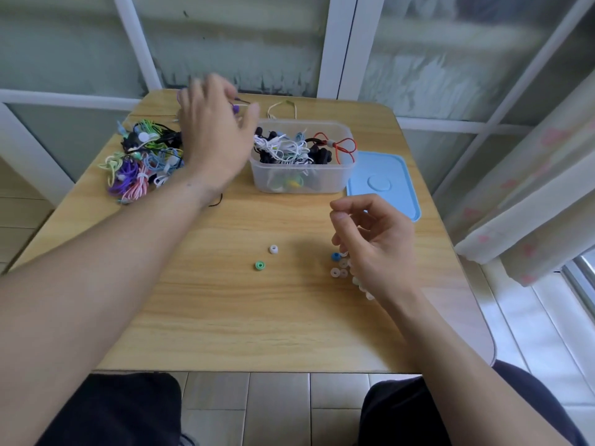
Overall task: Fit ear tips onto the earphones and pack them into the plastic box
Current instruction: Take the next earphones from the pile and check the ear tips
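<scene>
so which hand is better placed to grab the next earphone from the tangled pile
Left. The left hand is already stretched out over the multicoloured tangled pile of earphones, while the right hand hangs near the loose silicone ear tips.

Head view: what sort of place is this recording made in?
Probably a home, maybe an enclosed balcony or sunroom: a small wooden table set against frosted glass panels, a floral curtain at the right, and a tiled floor below.
</scene>
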Tool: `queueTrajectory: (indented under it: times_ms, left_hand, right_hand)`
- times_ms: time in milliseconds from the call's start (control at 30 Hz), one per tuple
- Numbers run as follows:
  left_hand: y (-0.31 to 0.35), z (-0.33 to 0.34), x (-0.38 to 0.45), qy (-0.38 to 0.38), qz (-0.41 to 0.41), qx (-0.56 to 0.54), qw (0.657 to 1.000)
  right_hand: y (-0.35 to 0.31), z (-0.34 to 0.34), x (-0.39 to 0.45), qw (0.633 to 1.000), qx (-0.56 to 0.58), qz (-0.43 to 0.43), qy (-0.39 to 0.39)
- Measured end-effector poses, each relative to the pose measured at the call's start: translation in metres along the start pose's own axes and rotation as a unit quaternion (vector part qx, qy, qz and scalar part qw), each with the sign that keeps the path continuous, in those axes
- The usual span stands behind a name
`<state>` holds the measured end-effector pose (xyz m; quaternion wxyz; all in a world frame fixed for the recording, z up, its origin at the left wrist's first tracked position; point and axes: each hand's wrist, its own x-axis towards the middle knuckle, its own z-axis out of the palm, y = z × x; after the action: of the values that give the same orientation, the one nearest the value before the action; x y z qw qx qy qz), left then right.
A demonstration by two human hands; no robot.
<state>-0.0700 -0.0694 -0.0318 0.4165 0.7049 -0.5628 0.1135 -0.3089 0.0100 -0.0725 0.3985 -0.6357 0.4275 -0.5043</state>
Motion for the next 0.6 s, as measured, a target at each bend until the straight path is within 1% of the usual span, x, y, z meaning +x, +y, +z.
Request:
queueTrajectory:
  times_ms: [33,67,100,167,233,300,367,433,500,533,600]
  left_hand:
    - [-0.009,-0.008,-0.004,-0.014,0.006,0.011,1.0]
    - [-0.021,-0.015,-0.01,-0.044,0.003,0.038,0.998]
    - [-0.033,-0.022,-0.016,-0.082,-0.007,0.081,0.993]
    - [-0.056,-0.037,-0.028,-0.142,-0.031,0.182,0.972]
    - [-0.075,-0.046,-0.037,-0.165,-0.034,0.259,0.951]
    - [-0.086,-0.048,-0.041,-0.175,-0.024,0.291,0.94]
    - [-0.091,-0.047,-0.04,-0.163,-0.029,0.27,0.949]
    - [-0.094,-0.049,-0.038,-0.131,-0.044,0.194,0.971]
    - [-0.097,-0.05,-0.034,-0.105,-0.061,0.119,0.986]
    - [-0.099,-0.051,-0.032,-0.103,-0.06,0.106,0.987]
    - [-0.101,-0.051,-0.03,-0.118,-0.044,0.121,0.985]
  right_hand:
    - [0.0,0.0,0.0,1.0,-0.001,-0.001,0.001]
    - [0.0,-0.001,0.0,1.0,-0.002,-0.002,0.002]
    - [0.0,0.0,0.0,1.0,-0.003,-0.004,0.001]
    - [0.001,0.001,0.0,1.0,-0.008,-0.007,-0.002]
    - [0.0,0.002,0.0,1.0,-0.012,-0.01,-0.005]
    - [0.0,0.004,-0.001,1.0,-0.015,-0.01,-0.008]
    - [0.0,0.006,-0.001,1.0,-0.018,-0.006,-0.013]
    - [0.001,0.008,-0.002,1.0,-0.02,-0.003,-0.018]
    - [0.002,0.008,-0.002,1.0,-0.024,-0.005,-0.017]
    - [0.003,0.008,-0.002,0.999,-0.028,-0.007,-0.016]
    - [0.003,0.007,-0.001,0.999,-0.031,-0.007,-0.018]
